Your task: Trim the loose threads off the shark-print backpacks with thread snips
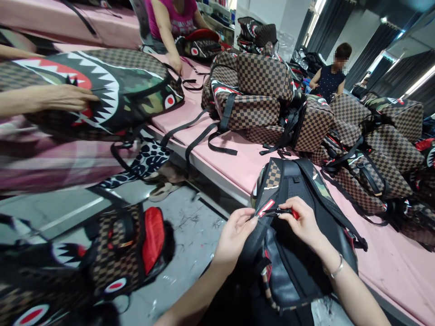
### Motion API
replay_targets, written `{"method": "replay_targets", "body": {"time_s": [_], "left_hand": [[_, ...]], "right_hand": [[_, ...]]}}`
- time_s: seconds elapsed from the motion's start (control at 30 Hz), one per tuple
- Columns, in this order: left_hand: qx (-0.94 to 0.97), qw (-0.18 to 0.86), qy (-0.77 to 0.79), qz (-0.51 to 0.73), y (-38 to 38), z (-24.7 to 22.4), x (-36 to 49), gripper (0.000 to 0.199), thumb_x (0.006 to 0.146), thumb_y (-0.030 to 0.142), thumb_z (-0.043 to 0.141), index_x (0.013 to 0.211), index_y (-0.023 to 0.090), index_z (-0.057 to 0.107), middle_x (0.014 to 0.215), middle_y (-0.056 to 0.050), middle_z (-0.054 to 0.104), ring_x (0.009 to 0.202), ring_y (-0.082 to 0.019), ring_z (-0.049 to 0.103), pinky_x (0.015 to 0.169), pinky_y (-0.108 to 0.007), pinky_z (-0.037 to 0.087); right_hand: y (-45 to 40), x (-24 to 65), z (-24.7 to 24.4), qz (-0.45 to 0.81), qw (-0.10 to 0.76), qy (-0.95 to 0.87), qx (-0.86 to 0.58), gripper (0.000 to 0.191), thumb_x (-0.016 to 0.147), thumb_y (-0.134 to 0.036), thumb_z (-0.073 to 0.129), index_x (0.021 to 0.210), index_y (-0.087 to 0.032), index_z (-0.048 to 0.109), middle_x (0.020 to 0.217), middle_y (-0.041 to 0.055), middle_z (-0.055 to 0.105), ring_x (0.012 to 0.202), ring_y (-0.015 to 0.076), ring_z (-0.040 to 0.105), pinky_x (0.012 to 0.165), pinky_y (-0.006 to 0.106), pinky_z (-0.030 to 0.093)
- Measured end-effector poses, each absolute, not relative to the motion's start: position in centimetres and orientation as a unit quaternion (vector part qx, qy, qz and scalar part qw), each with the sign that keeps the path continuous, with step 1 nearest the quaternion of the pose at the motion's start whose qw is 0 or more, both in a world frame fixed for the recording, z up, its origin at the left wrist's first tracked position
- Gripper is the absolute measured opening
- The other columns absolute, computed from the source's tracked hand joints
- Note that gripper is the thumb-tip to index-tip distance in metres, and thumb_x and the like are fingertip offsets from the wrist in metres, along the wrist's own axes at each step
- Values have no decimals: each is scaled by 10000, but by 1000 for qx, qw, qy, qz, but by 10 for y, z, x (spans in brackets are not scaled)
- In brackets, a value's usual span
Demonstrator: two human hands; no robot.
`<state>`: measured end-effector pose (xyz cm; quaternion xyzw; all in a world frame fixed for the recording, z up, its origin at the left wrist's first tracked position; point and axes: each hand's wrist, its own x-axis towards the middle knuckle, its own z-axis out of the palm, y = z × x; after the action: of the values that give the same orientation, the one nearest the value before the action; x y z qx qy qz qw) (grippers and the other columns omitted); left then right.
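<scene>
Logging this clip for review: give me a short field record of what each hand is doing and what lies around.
left hand: left hand pinches the backpack edge beside the zipper
right hand: right hand has its grip on the red zipper pull
surface: pink table
nearby: pile of checkered backpacks; shark-mouth backpack under a co-worker's hand
floor: backpack with red lining

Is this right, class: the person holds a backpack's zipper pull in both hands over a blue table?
Not quite. The table is pink, not blue. The head view shows the left hand and right hand at the zipper pull of the backpack.
</scene>
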<state>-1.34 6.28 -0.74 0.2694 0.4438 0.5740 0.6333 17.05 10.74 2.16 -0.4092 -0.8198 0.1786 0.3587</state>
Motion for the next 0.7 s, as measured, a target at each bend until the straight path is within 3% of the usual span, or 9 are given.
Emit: {"method": "replay_targets", "body": {"time_s": [0.3, 0.7], "left_hand": [[291, 591, 511, 552, 67, -6, -6, 320, 590, 423, 693, 696, 144, 576, 591, -2, 611, 535, -117, 548, 514, -216, 423], [317, 567, 519, 555, 66, -7, 0, 279, 633, 410, 656, 682, 153, 558, 585, 29, 555, 533, -98, 489, 516, -199, 370]], "right_hand": [[70, 164, 30, 97, 284, -822, -484, 116, 832, -239, 542, 921, -189, 596, 853, 46, 618, 745, 143, 590, 682, 245, 474], [54, 151, 26, 9, 228, -841, -491, 130, 879, -271, 471, 872, -181, 565, 767, 47, 636, 675, 146, 595, 579, 240, 409]]}}
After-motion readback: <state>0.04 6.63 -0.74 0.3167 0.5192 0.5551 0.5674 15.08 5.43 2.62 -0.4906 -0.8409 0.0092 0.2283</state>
